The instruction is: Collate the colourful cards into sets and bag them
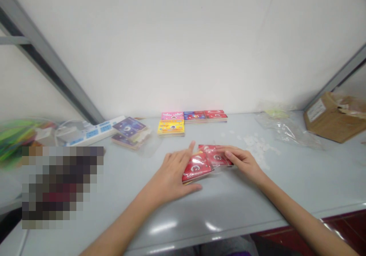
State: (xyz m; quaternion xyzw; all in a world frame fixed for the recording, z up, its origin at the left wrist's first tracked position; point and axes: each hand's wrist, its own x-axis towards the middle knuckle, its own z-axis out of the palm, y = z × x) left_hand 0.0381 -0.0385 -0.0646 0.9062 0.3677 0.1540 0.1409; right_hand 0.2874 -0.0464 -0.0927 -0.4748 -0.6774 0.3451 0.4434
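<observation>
The left hand (168, 176) is spread wide, cupping the left end of the nearer red packet (197, 168). Just right and slightly farther, the right hand (247, 166) has a narrow hold on the second red packet (215, 157), thumb over its clear wrap. These 2 packets lie near the middle of the table (243, 206); steady, light pressure with square edges would avoid creasing them. White scraps (259, 145) lie right; 4 coloured stacks (171, 128) stand far, by the wall (200, 50).
</observation>
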